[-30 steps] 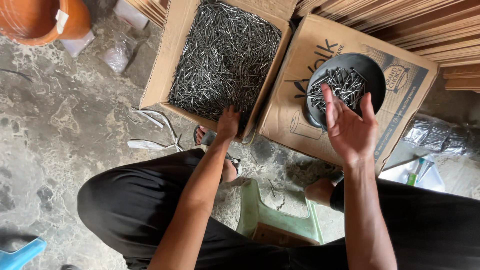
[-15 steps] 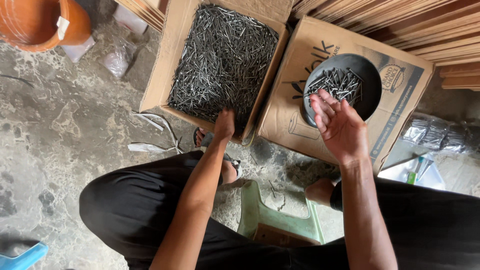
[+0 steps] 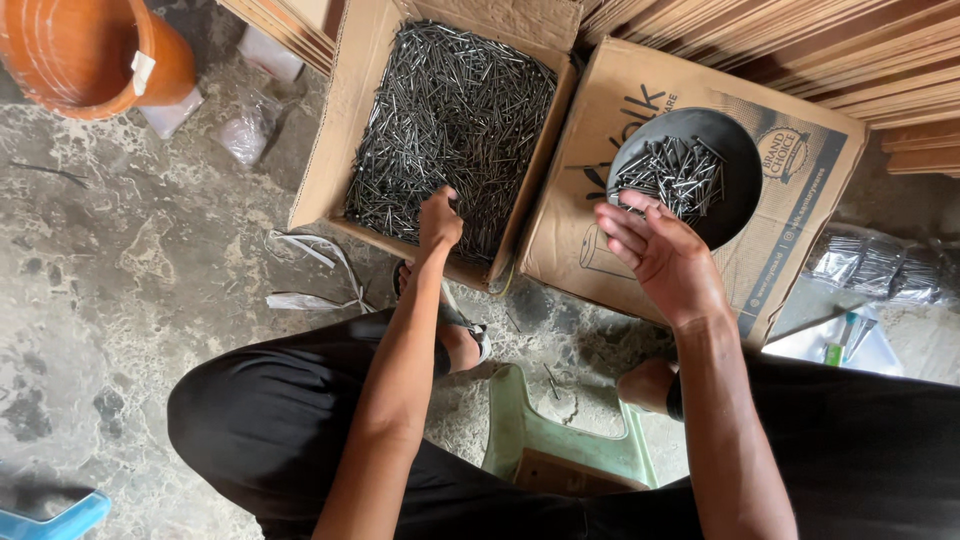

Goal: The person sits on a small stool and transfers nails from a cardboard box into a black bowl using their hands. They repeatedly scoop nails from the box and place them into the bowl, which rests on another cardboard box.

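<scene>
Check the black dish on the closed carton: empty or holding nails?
Holding nails. The black dish has a loose pile of nails covering part of it, dark bare surface showing on its right side.

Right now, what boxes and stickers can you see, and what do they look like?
Open cardboard box: left, brown, full of dark nails.
Closed cardboard box: right, brown with dark print, a black dish of nails on top.
Small label: white, on the orange bucket, top left.

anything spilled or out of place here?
Minor. A few stray nails lie on the concrete by the green stool, outside the open nail box. Torn white strips litter the floor left of the left hand. Nothing looks damaged.
</scene>
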